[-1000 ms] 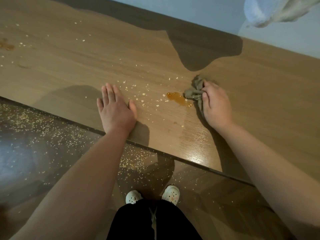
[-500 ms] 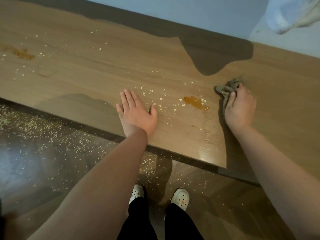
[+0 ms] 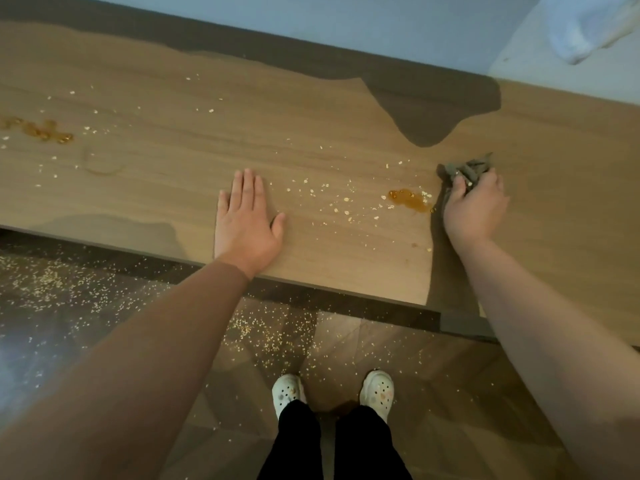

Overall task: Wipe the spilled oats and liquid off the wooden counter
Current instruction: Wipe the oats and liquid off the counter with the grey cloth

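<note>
1. Right hand (image 3: 474,206) clutched the cloth (image 3: 467,169) just beside the puddle (image 3: 410,199); left hand (image 3: 247,220) lay flat, empty, beyond the oats (image 3: 332,199)
2. A hasty sweep risked smearing the puddle, flicking oats off the counter (image 3: 173,174)

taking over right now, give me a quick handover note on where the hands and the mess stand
Left hand: open, flat on the light brown wooden counter, near its front edge.
Right hand: grips the crumpled grey-green cloth, just right of the small amber puddle.
Done: nothing that the frame shows; that puddle is unwiped.
Left: that puddle, the pale oat flakes between the hands, and the second amber puddle at far left with flakes around it.
</note>
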